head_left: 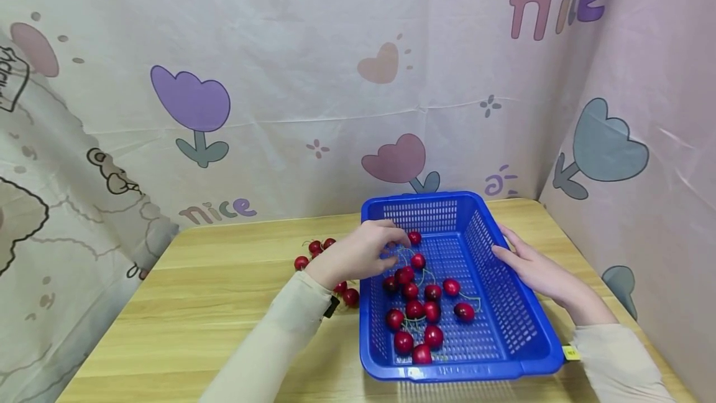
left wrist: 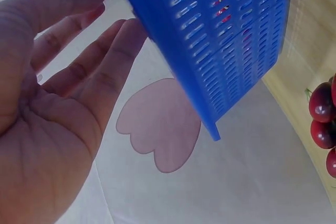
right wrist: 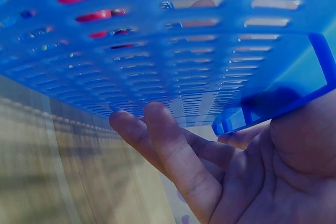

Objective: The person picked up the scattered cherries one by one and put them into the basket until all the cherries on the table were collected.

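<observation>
A blue plastic basket [head_left: 486, 370] with slotted walls holds several dark red cherries [head_left: 414, 310] with green stems, mostly along its left side. My left hand [head_left: 363, 250] reaches over the basket's left rim, its loosely bent fingers above the cherries at the far left. In the left wrist view the left hand [left wrist: 58, 87] shows an empty palm, with the fingertips hidden partly behind the rim. My right hand [head_left: 539, 272] grips the right rim, thumb over the top. The right wrist view shows that hand's fingers [right wrist: 178, 166] against the outside of the slotted wall.
More cherries [head_left: 350, 297] lie on the wooden table [head_left: 224, 303] left of the basket, partly hidden behind the left forearm. A printed curtain [head_left: 302, 79] hangs behind the table and along its sides. Near the right sleeve is a small yellow tag [head_left: 570, 353].
</observation>
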`<state>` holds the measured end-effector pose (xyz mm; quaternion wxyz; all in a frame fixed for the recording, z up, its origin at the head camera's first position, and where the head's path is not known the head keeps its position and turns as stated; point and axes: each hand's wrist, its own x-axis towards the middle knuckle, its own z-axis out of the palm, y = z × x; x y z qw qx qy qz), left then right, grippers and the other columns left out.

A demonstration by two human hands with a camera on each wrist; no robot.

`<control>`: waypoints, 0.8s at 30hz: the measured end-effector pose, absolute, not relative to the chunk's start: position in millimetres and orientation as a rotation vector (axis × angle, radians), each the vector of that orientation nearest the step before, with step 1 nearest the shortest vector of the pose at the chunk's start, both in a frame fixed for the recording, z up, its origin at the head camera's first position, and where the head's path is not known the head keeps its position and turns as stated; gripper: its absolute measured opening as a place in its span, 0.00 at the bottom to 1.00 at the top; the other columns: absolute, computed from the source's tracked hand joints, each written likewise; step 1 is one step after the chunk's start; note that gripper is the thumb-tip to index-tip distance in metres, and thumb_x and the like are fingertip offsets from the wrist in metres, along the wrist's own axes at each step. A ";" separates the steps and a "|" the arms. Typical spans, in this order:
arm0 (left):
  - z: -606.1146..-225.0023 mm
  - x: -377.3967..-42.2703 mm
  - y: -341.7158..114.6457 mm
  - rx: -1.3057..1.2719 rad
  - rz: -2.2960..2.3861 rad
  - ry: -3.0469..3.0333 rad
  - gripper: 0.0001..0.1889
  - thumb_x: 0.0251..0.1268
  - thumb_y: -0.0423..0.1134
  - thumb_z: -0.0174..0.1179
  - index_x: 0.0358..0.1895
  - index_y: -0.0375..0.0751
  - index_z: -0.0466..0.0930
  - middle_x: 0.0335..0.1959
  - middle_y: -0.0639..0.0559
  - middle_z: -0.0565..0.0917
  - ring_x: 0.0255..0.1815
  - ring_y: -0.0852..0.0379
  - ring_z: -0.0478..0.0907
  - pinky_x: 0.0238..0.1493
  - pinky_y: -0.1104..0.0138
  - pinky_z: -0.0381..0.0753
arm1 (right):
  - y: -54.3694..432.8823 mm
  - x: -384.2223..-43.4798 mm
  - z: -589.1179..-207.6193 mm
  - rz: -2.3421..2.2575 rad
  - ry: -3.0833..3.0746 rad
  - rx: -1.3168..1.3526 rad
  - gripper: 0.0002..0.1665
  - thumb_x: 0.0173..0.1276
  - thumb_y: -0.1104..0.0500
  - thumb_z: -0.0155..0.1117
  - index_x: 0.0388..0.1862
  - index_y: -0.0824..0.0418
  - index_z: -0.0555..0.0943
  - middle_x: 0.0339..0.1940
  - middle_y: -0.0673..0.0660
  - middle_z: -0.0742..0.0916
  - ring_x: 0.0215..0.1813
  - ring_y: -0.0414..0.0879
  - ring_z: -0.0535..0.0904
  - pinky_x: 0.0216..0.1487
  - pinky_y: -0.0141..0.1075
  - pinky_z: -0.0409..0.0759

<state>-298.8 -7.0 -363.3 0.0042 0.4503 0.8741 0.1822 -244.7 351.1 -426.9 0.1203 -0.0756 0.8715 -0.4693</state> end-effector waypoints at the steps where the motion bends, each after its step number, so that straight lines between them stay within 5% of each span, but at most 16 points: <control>1: -363.3 -298.7 -7.7 1.412 0.578 2.736 0.14 0.71 0.32 0.70 0.57 0.45 0.89 0.56 0.48 0.88 0.51 0.49 0.87 0.55 0.65 0.89 | 351.1 -244.8 -426.8 -1.384 2.538 -0.214 0.47 0.90 0.43 0.41 0.90 0.57 0.29 0.81 0.84 0.62 0.58 0.65 0.89 0.50 0.55 0.93; 24: -359.1 -301.5 -96.5 1.218 0.873 2.931 0.10 0.69 0.30 0.71 0.51 0.42 0.89 0.48 0.48 0.90 0.47 0.53 0.89 0.45 0.67 0.92 | 351.3 -243.8 -426.9 -1.392 2.527 -0.202 0.48 0.90 0.42 0.42 0.90 0.55 0.29 0.81 0.83 0.62 0.57 0.61 0.90 0.50 0.54 0.93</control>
